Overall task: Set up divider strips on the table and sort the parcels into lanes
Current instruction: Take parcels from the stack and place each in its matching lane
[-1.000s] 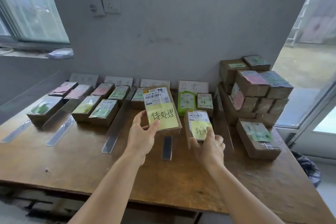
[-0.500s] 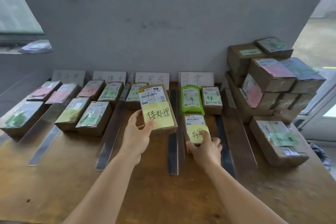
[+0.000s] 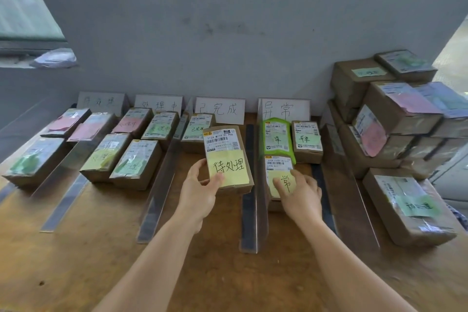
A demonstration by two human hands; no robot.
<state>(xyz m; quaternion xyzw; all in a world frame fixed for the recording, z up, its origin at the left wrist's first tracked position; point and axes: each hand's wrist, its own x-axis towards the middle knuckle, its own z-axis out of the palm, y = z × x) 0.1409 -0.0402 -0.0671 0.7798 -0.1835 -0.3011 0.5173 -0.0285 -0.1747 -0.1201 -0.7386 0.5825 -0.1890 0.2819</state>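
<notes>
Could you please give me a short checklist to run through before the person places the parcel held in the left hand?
1. Grip: left hand holds the brown cardboard parcel with the yellow 待处理 note: ok.
2. Lane match: it hovers by the white 已完成 sign card, not the far-left 待处理 sign card: not ok.
3. Right hand rests on the small brown parcel with the yellow 异常 note, in the lane under the 异常 sign card: ok.
4. Clear plastic divider strip between them upright: ok.
5. Space in the far-left lane: cannot tell.
</notes>
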